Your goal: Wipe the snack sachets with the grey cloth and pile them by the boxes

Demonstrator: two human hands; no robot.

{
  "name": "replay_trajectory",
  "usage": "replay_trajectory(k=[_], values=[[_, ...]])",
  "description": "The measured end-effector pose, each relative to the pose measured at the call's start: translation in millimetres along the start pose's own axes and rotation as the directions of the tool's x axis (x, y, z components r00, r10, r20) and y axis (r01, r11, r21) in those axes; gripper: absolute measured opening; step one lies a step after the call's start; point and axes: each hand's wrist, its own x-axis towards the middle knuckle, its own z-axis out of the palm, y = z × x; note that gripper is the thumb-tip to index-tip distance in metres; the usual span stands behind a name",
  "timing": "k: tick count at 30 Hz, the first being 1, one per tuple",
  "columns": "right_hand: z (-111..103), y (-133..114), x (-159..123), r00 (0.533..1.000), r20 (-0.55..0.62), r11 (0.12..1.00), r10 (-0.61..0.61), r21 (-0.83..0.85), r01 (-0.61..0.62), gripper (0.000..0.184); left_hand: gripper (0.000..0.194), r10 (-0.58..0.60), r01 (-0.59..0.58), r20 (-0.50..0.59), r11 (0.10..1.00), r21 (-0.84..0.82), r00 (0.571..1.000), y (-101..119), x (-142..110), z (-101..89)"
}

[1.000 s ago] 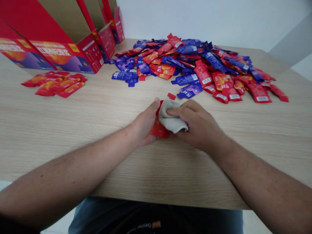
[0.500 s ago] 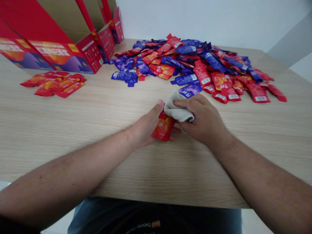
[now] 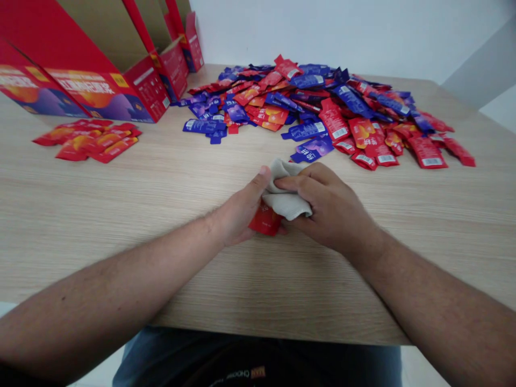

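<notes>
A pale wood-grain bench (image 3: 100, 215) fills most of the view, and a white wall (image 3: 342, 32) is seen behind it. Three red cardboard display boxes (image 3: 80, 94) are ranged along the far edge at about 10 to 11 o'clock, the nearest printed with an orange and purple panel. A broad pile of sachets (image 3: 318, 102), mixed red and blue and overlapping loosely, is spread across the bench from 12 to 2 o'clock. A smaller heap of red sachets (image 3: 86, 141) is laid at about 10 o'clock, just in front of the nearest box and apart from the main pile. A blue sachet (image 3: 312, 149) lies at the near edge of the pile, at about 12 o'clock from the hands and well beyond them.

Both forearms are extended from 6 o'clock toward the middle of the bench. The left hand (image 3: 242, 207) and the right hand (image 3: 330, 207) are brought together just above the bench surface. The left hand's grip is clenched on a red sachet (image 3: 265, 220), which is partly hidden, with its lower part showing beneath the cloth. The right hand's grip is closed over a folded off-white cloth (image 3: 284, 199), which is pressed against the sachet.
</notes>
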Motion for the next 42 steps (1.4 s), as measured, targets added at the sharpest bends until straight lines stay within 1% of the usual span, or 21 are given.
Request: replay_trajectory(k=[4, 9, 12, 13, 17, 18, 21, 23, 26, 28, 30, 32, 37, 39, 42], values=[[0, 4, 1, 0.996, -0.084, 0.999, 0.026, -0.042, -0.029, 0.038, 0.070, -0.033, 0.033, -0.014, 0.999, -0.006, 0.999, 2, -1, 1.9], [2, 1, -1, 1.000, 0.029, 1.000, 0.002, 0.013, -0.002, 0.042, 0.066, -0.014, 0.008, -0.058, 0.995, -0.102, 0.998, 3, 0, 7.6], [3, -3, -2, 0.999, 0.008, 0.999, 0.034, -0.009, -0.034, 0.042, 0.069, -0.031, 0.016, -0.087, 0.987, -0.162, 0.996, 5, 2, 9.9], [4, -4, -2, 0.999, 0.018, 0.999, 0.036, -0.011, -0.036, 0.042, 0.070, -0.038, 0.020, -0.100, 0.983, -0.182, 0.994, 5, 2, 10.6], [5, -14, -3, 0.986, 0.162, 0.998, -0.035, 0.056, 0.026, 0.046, 0.072, -0.101, 0.062, -0.145, 0.965, -0.255, 0.984, 5, 4, 14.3], [4, -16, -4, 0.982, 0.181, 0.997, -0.046, 0.068, 0.034, 0.046, 0.071, -0.110, 0.066, -0.156, 0.962, -0.264, 0.982, 5, 4, 15.5], [1, -19, -3, 0.985, 0.172, 0.999, -0.009, 0.047, 0.001, 0.045, 0.065, -0.087, 0.031, -0.196, 0.962, -0.271, 0.977, 5, 4, 18.9], [-1, -22, -3, 0.984, 0.177, 1.000, 0.000, 0.029, -0.005, 0.044, 0.062, -0.092, 0.033, -0.215, 0.965, -0.261, 0.972, 5, 3, 19.7], [-3, -28, -5, 0.965, 0.254, 0.997, -0.068, 0.065, 0.053, 0.042, 0.058, -0.123, 0.066, -0.231, 0.968, -0.242, 0.965, 5, 3, 17.3], [-3, -30, -5, 0.954, 0.284, 0.992, -0.094, 0.107, 0.066, 0.043, 0.053, -0.101, 0.044, -0.243, 0.972, -0.230, 0.965, 5, 4, 13.6], [-1, -28, -6, 0.958, 0.277, 0.992, -0.069, 0.122, 0.037, 0.044, 0.050, -0.056, -0.002, -0.258, 0.975, -0.221, 0.964, 6, 6, 9.7], [1, -23, -6, 0.969, 0.247, 0.995, -0.019, 0.098, -0.006, 0.044, 0.050, -0.029, -0.029, -0.255, 0.974, -0.224, 0.966, 10, 6, 7.5], [10, -8, -4, 0.990, 0.109, 0.994, 0.093, 0.049, -0.098, 0.045, 0.057, -0.028, -0.026, -0.182, 0.958, -0.286, 0.983, 19, 1, 14.3], [13, -2, -2, 0.991, 0.061, 0.991, 0.122, 0.049, -0.125, 0.044, 0.051, -0.016, -0.039, -0.178, 0.952, -0.304, 0.984, 16, -1, 19.0], [15, 5, -1, 0.988, 0.013, 0.987, 0.153, 0.043, -0.153, 0.040, 0.036, -0.017, -0.043, -0.190, 0.951, -0.305, 0.982, 7, -1, 23.9]])
